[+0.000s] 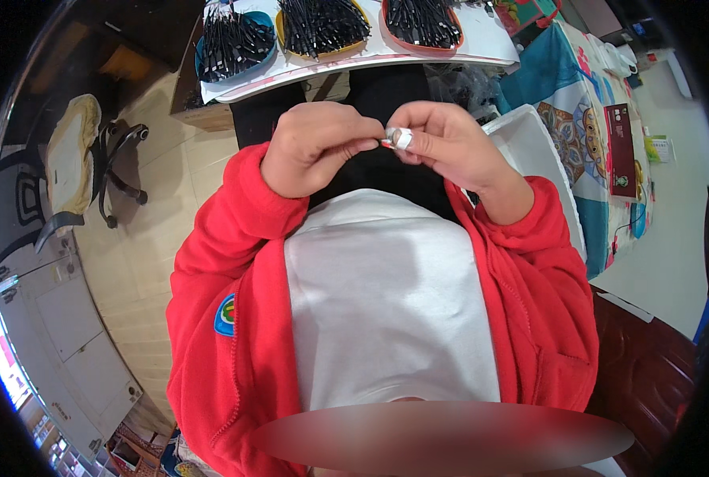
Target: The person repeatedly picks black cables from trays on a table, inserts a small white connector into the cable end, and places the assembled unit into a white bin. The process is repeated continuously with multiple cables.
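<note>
Where the two hands meet in front of the chest, a small silvery piece with a reddish edge (396, 140) is pinched between fingertips; its exact kind cannot be told at this size. The left hand (318, 147) is curled into a loose fist with thumb and forefinger pressed onto the left side of the piece, and the right hand (442, 147) closes on it from the other side, so both hands are together and clamped on the same item. Both wrists come out of red jacket sleeves (227, 230), the jacket hanging open over a white shirt (386, 294). Beyond the hands, black trousers run up to the edge of a white table (354, 65). On that table stand three shallow trays heaped with thin black sticks: a blue tray (235, 44), a yellow tray (322, 28) and a red-orange tray (422, 22). Right of the person lies a white foam box (529, 151), and beyond it a cloth with a coloured pattern (577, 119) carrying a dark red box (621, 151). To the left, on the tiled floor (143, 238), stands an office chair (76, 167).
</note>
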`<state>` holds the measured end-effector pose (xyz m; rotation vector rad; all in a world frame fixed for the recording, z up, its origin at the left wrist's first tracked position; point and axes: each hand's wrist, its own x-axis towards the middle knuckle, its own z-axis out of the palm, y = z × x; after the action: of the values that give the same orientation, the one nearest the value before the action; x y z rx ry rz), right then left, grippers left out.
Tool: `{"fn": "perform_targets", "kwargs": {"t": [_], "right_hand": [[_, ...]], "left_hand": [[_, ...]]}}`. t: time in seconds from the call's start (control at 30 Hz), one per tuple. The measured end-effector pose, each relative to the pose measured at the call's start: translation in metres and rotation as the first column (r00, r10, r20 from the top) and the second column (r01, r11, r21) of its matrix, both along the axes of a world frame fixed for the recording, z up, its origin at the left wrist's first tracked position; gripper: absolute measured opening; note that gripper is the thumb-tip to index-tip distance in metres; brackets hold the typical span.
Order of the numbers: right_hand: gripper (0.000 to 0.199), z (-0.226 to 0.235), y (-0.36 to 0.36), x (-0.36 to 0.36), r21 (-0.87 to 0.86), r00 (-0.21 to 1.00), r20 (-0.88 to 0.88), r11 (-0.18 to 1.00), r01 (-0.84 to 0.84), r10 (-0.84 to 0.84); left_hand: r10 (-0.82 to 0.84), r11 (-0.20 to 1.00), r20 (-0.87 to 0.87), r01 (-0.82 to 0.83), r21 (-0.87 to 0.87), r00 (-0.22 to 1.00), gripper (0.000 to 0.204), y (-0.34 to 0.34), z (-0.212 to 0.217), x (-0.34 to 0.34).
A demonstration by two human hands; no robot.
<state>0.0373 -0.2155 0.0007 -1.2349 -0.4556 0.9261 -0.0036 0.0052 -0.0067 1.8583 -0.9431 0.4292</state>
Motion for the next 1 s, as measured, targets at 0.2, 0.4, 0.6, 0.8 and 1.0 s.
{"fn": "perform_targets", "kwargs": {"t": [0.2, 0.4, 0.6, 0.8, 1.0], "right_hand": [[0.026, 0.014, 0.005, -0.006, 0.116, 0.181, 0.967, 0.944, 0.31, -0.178], [0.021, 0.009, 0.009, -0.005, 0.127, 0.037, 0.989, 0.949, 0.287, -0.143], [0.015, 0.007, 0.008, -0.001, 0.15, 0.977, -0.213, 0.988, 0.042, -0.009], [0.018, 0.024, 0.01, 0.014, 0.222, 0.651, 0.679, 0.94, 0.259, -0.339], [0.018, 0.047, 0.01, 0.045, 0.343, 0.18, 0.912, 0.926, 0.156, -0.369]], "left_hand": [[-0.16, 0.903, -0.519, -0.088, -0.42, 0.839, 0.013, 0.0, -0.01, -0.011], [-0.187, 0.87, -0.513, -0.101, -0.483, 0.838, 0.012, -0.011, -0.015, -0.013], [-0.053, 0.937, -0.459, -0.114, -0.329, 0.887, 0.012, -0.009, -0.008, -0.013], [-0.632, 0.563, -0.527, -0.129, -0.816, 0.568, 0.016, -0.015, 0.002, 0.009], [-0.822, 0.484, -0.478, -0.062, -0.873, 0.309, 0.019, -0.023, 0.018, 0.031]]}}
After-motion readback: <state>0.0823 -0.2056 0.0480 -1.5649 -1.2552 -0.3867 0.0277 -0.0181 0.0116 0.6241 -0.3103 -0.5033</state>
